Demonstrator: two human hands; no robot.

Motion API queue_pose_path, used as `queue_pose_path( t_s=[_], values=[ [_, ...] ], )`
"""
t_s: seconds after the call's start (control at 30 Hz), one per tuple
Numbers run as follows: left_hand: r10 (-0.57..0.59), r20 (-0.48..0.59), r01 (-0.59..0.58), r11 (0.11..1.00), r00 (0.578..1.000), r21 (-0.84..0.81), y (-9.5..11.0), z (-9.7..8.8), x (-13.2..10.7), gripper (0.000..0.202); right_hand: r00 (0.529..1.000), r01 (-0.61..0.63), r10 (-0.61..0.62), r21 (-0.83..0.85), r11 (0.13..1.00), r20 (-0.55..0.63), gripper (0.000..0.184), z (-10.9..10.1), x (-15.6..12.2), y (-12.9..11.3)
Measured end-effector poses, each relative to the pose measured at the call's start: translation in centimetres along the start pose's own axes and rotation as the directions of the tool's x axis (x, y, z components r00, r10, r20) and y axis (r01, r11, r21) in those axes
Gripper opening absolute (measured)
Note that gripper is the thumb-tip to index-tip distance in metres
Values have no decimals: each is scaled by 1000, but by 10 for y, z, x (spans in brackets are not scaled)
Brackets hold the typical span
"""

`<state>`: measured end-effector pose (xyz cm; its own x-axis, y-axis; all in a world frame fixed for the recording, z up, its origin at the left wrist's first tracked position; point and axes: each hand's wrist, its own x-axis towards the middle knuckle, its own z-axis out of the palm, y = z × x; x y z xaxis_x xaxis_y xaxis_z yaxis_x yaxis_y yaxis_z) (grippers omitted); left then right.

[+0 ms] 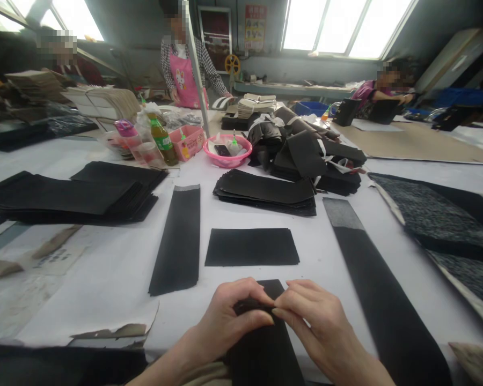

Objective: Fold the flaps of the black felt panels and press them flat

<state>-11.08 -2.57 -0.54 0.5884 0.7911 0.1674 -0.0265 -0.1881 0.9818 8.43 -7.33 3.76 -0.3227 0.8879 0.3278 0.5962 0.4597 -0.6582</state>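
Observation:
Both hands meet at the front edge of the white table [121, 284]. My left hand [237, 311] pinches a black sheet [261, 348] of leather-like material between thumb and fingers. Against it, my right hand [317, 316] pinches the same sheet at a fold or edge; the fingertips of both hands nearly touch. The sheet's lower part hangs toward me, and its far end lies on the table. Just beyond is a short black rectangular piece [251, 246]. A long black strip [179, 241] lies to the left, and a longer strip [378, 279] with a grey end to the right.
Stacks of black pieces lie at left [64, 195] and centre [265, 190]. Behind them are a pink basin [228, 153], a green-labelled bottle [163, 139] and a pink box [188, 142]. A metal post [197, 69] rises mid-table. A person in a pink apron [185, 78] stands opposite; others work at both sides.

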Motion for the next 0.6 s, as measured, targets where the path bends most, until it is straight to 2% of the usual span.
queue_pose_path(
  t_s=[0.1, 0.2, 0.37, 0.5, 0.6],
  values=[
    [34, -74, -32, 999, 997, 20, 2, 5, 0, 17, 1000, 3, -3, 17, 1000, -4, 20, 5, 0, 0],
    [55, -75, -51, 997, 996, 54, 5, 3, -1, 17, 1000, 0, -1, 37, 999, 4, 15, 4, -3, 4],
    [-1, -85, 10, 995, 996, 103, 9, -9, 1, 21, 999, -29, 28, -16, 999, -21, 13, -3, -10, 15],
    [-3, -79, 11, 994, 997, 111, 9, -11, 4, 22, 999, -33, 31, -39, 999, -35, 13, -5, -12, 18],
    [-24, -104, 34, 995, 994, 95, 8, -19, 5, 25, 995, -86, 81, -96, 992, -53, 13, -11, -21, 28]
  ],
)
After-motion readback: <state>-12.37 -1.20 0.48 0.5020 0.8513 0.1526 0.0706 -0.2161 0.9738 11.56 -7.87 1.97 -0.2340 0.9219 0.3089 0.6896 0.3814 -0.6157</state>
